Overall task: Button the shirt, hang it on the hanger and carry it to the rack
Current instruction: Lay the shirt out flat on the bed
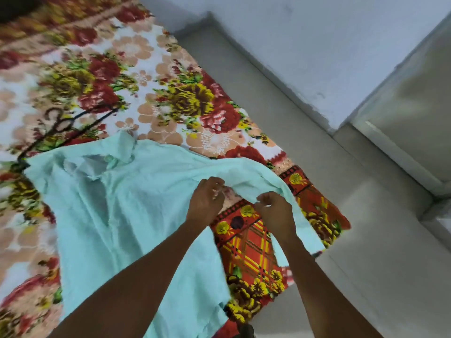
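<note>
1. Head view: the pale green shirt lies spread flat on the flowered bedspread, collar away from the person, probably so the two front edges can be lined up for buttoning.
2. The front is open on the shirt's right side; a wedge of bedspread shows between the main panel and the narrower front strip that trails toward the bed's edge.
3. The left hand has its fingers curled and appears to pinch the edge of the main panel at the top of that wedge.
4. The right hand, just beside it, is curled on the strip's edge; I judge the two are drawing the edges together. Blur hides any button or hole.
5. The dark hanger lies on the bedspread just beyond the shirt's collar, partly under the shoulder, not yet in use.
6. Right of the shirt, past the bed's edge, are the grey floor and a pale wall. No rack shows.
7. Nothing lies on the shirt itself; only the gaping front hinders the buttoning.
</note>
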